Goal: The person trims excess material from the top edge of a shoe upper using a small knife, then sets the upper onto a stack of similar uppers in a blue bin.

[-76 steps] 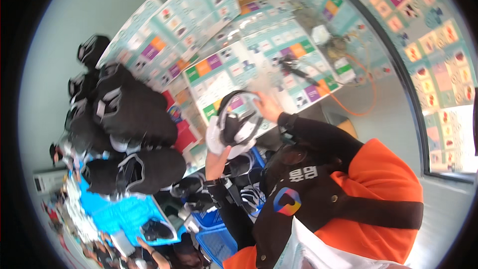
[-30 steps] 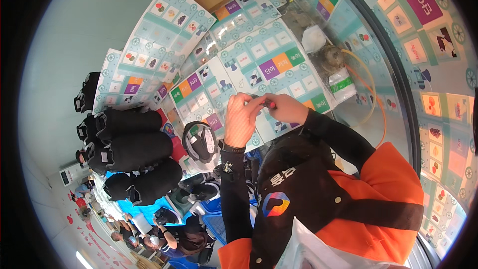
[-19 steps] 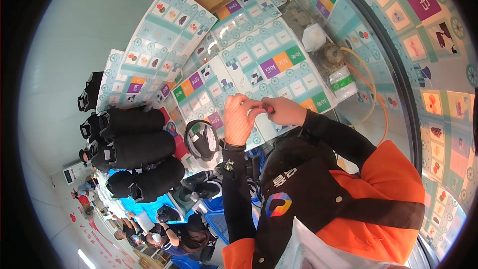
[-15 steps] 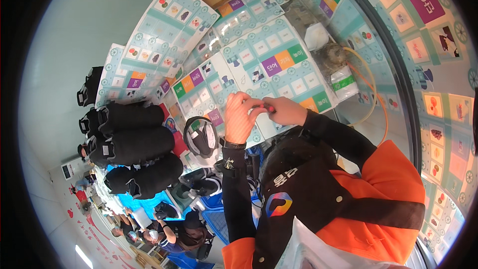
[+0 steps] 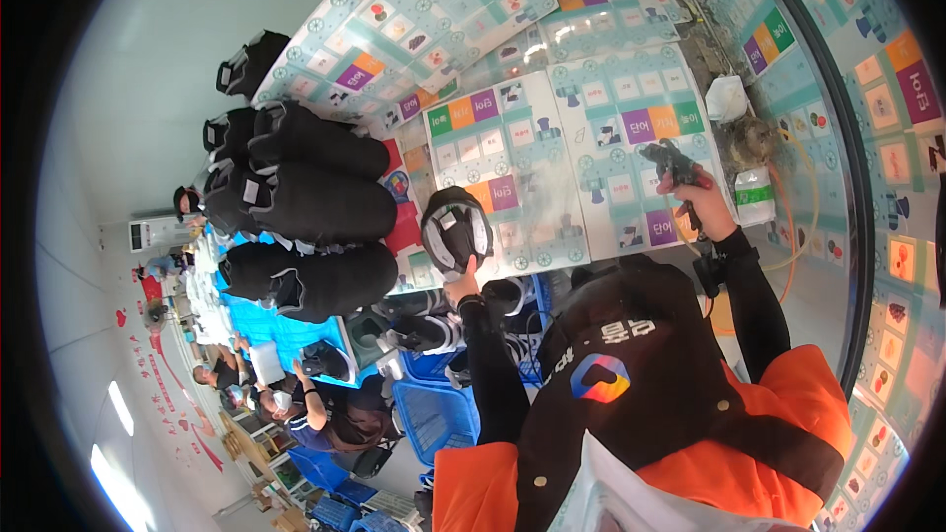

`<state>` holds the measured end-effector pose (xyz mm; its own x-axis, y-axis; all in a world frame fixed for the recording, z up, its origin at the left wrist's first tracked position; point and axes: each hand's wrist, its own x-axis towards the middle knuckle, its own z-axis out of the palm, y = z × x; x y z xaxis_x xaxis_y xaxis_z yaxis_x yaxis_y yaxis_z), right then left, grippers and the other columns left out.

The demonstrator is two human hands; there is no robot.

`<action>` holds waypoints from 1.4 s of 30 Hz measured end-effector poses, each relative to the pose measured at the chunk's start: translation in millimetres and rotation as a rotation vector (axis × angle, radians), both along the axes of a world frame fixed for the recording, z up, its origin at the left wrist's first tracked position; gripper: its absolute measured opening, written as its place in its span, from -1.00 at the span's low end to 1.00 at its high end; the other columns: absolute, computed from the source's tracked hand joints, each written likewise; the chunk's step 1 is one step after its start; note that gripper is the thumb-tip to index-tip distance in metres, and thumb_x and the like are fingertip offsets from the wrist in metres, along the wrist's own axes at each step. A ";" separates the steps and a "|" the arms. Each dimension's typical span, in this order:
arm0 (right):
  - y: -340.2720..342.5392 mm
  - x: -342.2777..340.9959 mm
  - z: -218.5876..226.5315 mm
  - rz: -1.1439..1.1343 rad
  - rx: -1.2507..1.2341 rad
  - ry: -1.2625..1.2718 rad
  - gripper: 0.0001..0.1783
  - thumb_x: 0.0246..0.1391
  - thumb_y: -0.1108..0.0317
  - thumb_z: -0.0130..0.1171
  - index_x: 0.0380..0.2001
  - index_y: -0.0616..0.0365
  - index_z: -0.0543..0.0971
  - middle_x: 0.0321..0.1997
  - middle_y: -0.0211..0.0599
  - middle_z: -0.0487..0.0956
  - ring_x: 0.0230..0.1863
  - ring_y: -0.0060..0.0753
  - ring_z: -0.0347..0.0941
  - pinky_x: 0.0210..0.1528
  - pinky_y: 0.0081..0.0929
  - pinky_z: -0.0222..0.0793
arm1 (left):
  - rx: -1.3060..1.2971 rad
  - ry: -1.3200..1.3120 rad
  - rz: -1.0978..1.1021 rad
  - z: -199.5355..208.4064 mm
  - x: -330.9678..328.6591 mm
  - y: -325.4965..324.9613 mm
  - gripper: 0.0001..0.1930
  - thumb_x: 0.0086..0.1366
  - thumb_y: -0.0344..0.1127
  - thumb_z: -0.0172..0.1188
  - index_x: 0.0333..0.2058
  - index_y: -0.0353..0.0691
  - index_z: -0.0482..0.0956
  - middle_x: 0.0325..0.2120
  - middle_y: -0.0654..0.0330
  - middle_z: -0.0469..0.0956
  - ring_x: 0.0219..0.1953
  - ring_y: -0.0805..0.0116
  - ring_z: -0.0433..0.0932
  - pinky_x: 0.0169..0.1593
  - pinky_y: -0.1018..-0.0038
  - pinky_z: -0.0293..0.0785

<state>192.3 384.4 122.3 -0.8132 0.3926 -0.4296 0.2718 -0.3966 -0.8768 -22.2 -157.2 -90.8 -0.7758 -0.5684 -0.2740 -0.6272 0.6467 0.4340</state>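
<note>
The left hand (image 5: 460, 286) has its fingers pressed on the near end of a black and white shoe (image 5: 456, 227), and some of them are hidden, so I cannot tell how they go under it. The shoe is just past those fingers, over the near edge of the sheet-covered table (image 5: 537, 163). The right hand (image 5: 708, 205) has its fingers curled round the handle of a black and red gun-shaped tool (image 5: 673, 160). I cannot tell if a finger is squeezing it. The tool's front points away from the right fingers, toward the left side, well apart from the shoe. More shoes (image 5: 424, 333) sit below the left fingers. It looks like the step now is getting the shoe and tool ready to meet. I think the next move needs the left fingers to keep the shoe steady, and the right fingers to bring the tool close and aim it well.
</note>
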 end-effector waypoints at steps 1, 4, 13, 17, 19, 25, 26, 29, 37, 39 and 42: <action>-1.5 -3.5 1.9 0.023 0.029 -0.008 -0.65 0.01 0.56 0.04 -0.10 0.26 0.59 -0.17 -0.25 0.69 -0.12 -0.50 0.62 -0.45 -0.52 0.57 | -0.021 -0.044 0.065 -11.9 -0.7 -10.0 0.21 -0.21 0.44 0.58 0.15 -0.57 0.47 0.13 -0.31 0.54 0.19 -0.24 0.53 0.17 0.04 0.50; -14.7 -3.5 -7.4 0.005 0.026 -0.087 -0.65 -0.01 0.56 0.05 -0.11 0.27 0.59 -0.19 -0.25 0.68 -0.24 -0.48 0.61 -0.48 -0.49 0.55 | 0.198 -0.035 -0.022 -13.9 4.8 -4.8 -0.23 -0.03 0.11 0.61 -0.01 -0.42 0.67 -0.01 -0.07 0.69 0.05 -0.06 0.65 0.15 0.14 0.50; -50.3 -41.5 9.5 0.152 0.078 -0.062 -0.57 -0.01 0.54 0.08 0.00 0.27 0.58 -0.22 -0.38 0.69 -0.32 -0.57 0.57 -0.54 -0.55 0.47 | -0.029 0.454 -0.100 38.8 15.3 13.9 -0.33 0.17 0.08 0.44 0.05 -0.40 0.62 -0.12 -0.33 0.65 -0.06 -0.30 0.65 -0.02 0.00 0.56; -30.3 -28.2 14.6 0.126 0.097 -0.040 -0.55 0.00 0.56 0.07 0.03 0.30 0.58 -0.21 -0.38 0.71 -0.26 -0.57 0.60 -0.55 -0.58 0.49 | -0.092 0.748 -0.603 207.0 -60.5 62.9 -0.59 0.32 -0.12 0.31 -0.10 -0.40 0.64 -0.22 -0.19 0.63 -0.15 -0.31 0.61 -0.10 0.04 0.55; -19.9 -22.4 9.9 0.124 0.091 -0.026 -0.58 0.00 0.56 0.08 0.00 0.29 0.59 -0.24 -0.40 0.70 -0.24 -0.57 0.61 -0.56 -0.58 0.48 | -0.137 0.565 -0.969 270.6 -85.8 111.9 -0.70 0.32 -0.16 0.29 -0.17 -0.30 0.67 -0.29 -0.10 0.59 -0.20 -0.20 0.59 -0.16 0.02 0.50; -50.3 -52.1 -0.2 0.307 0.015 -0.074 -0.61 0.00 0.54 0.15 -0.03 0.27 0.61 -0.26 -0.39 0.69 -0.42 -0.65 0.48 -0.57 -0.59 0.35 | -0.416 0.036 -1.465 192.1 -141.0 207.4 -0.62 0.15 -0.04 0.44 -0.15 -0.14 0.69 -0.18 -0.06 0.68 -0.10 -0.09 0.68 -0.08 0.09 0.64; -51.3 -50.7 -8.1 0.318 -0.027 -0.087 -0.61 0.00 0.53 0.15 -0.03 0.26 0.61 -0.27 -0.40 0.68 -0.45 -0.66 0.45 -0.57 -0.60 0.34 | -0.333 -0.009 -1.385 182.1 -128.8 228.8 -0.42 0.13 -0.03 0.48 0.09 -0.11 0.59 -0.04 -0.05 0.63 0.07 -0.10 0.60 0.08 0.04 0.56; -30.7 -31.3 -32.2 0.254 0.006 -0.137 -0.62 0.01 0.48 0.17 -0.04 0.26 0.61 -0.32 -0.42 0.66 -0.50 -0.66 0.42 -0.56 -0.59 0.35 | -0.164 0.020 -1.182 175.8 -64.2 283.9 0.05 0.03 -0.02 0.56 0.42 -0.14 0.16 0.25 -0.14 0.39 0.33 -0.20 0.31 0.32 -0.05 0.31; -60.3 -54.9 -57.9 0.423 0.362 -0.203 -0.62 0.03 0.31 0.20 -0.05 0.16 0.60 -0.43 -0.05 0.62 -0.43 -0.15 0.62 -0.36 -0.26 0.52 | -0.308 0.096 -1.101 123.9 -22.4 242.2 -0.21 0.23 -0.31 0.21 0.44 -0.10 0.14 0.01 -0.16 0.56 0.00 -0.25 0.57 0.07 -0.01 0.52; -70.3 -62.3 -70.7 0.513 0.470 -0.204 -0.65 0.03 0.29 0.16 -0.11 0.19 0.59 -0.36 0.14 0.63 -0.26 0.24 0.60 -0.15 -0.04 0.48 | -0.338 0.036 -1.151 128.2 -30.8 253.6 -0.21 0.22 -0.29 0.22 0.42 -0.15 0.16 0.06 -0.14 0.56 0.00 -0.24 0.59 0.07 0.00 0.53; -81.6 -72.8 -84.3 0.521 0.642 -0.155 -0.68 0.06 0.28 0.12 -0.15 0.19 0.60 -0.32 0.16 0.64 -0.18 0.34 0.56 -0.13 0.03 0.45 | -0.344 0.031 -1.160 123.6 -42.3 254.6 -0.22 0.21 -0.28 0.22 0.41 -0.17 0.18 0.09 -0.15 0.55 0.01 -0.24 0.60 0.09 0.01 0.53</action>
